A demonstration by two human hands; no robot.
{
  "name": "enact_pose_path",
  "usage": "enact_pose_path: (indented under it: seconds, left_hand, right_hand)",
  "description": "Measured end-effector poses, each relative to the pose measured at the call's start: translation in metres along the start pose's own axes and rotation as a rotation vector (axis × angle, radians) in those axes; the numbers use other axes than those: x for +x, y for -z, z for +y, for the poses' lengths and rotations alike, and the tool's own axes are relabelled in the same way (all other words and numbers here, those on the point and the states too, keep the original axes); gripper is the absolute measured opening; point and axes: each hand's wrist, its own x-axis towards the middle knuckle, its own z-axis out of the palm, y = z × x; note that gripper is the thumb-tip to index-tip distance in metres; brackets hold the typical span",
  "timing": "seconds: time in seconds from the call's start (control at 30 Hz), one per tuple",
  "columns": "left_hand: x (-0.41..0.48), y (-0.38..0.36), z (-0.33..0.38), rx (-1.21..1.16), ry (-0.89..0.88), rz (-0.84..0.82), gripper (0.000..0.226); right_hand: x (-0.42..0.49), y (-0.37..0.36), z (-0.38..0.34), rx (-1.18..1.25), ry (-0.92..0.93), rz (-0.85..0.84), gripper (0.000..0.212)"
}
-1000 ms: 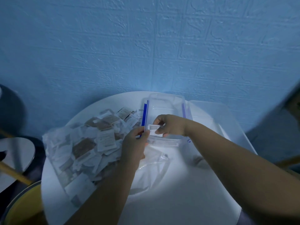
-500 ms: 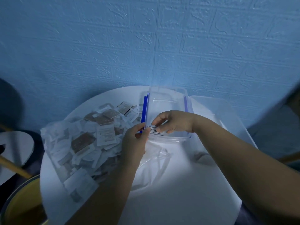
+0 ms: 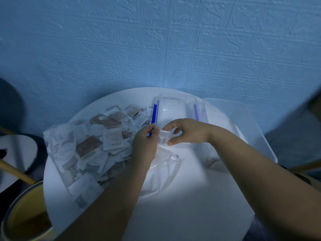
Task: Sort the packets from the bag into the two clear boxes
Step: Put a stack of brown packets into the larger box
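A clear plastic bag (image 3: 83,150) full of small white and brown packets lies on the left half of the round white table (image 3: 191,197). A clear box with blue side clips (image 3: 175,110) stands at the table's far middle. A larger clear box (image 3: 243,122) sits to its right. My left hand (image 3: 145,145) and my right hand (image 3: 186,131) meet at the small box's near rim, both pinching one small clear packet (image 3: 165,134) between fingertips. The packet's content is too dim to make out.
An empty crumpled clear bag (image 3: 165,164) lies just in front of my hands. A blue textured wall (image 3: 156,40) rises behind the table. A yellow round stool or bin (image 3: 22,214) stands at the lower left, beside a grey seat (image 3: 15,150).
Both hands have kept hold of the small packet at the small box's near rim; it sank slightly toward the rim. The camera tilted a little, so the table sits lower in view.
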Motion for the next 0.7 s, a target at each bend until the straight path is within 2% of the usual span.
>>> enact_pose_path:
  seconds: [0.2, 0.3, 0.37, 0.43, 0.47, 0.53, 0.63, 0.7]
  left_hand:
    - [-0.01, 0.012, 0.013, 0.096, -0.033, -0.057, 0.033]
    - [-0.025, 0.033, 0.023, 0.2, -0.124, -0.018, 0.028]
    - [-0.043, 0.052, 0.025, 0.141, -0.183, 0.023, 0.019]
    - [-0.067, 0.073, 0.024, 0.044, -0.193, 0.041, 0.014]
    - [-0.08, 0.084, 0.022, 0.037, -0.198, 0.049, 0.014]
    - [-0.105, 0.101, 0.014, 0.112, -0.207, 0.055, 0.014]
    - [-0.127, 0.118, -0.003, 0.313, -0.189, -0.003, 0.017]
    - [-0.133, 0.121, -0.013, 0.49, -0.194, -0.086, 0.017]
  right_hand:
    - [0.003, 0.004, 0.002, 0.004, -0.032, -0.015, 0.047]
    - [-0.001, 0.004, -0.003, -0.065, -0.005, 0.093, 0.057]
    - [-0.011, -0.002, -0.014, -0.023, 0.112, 0.28, 0.044]
    - [-0.027, -0.013, -0.032, 0.123, 0.251, 0.39, 0.021]
    - [-0.036, -0.021, -0.039, 0.186, 0.3, 0.377, 0.016]
    - [-0.051, -0.042, -0.048, 0.234, 0.359, 0.241, 0.008]
    - [-0.059, -0.076, -0.045, 0.049, 0.388, 0.047, 0.013]
    - [-0.054, -0.09, -0.039, -0.106, 0.377, 0.007, 0.019]
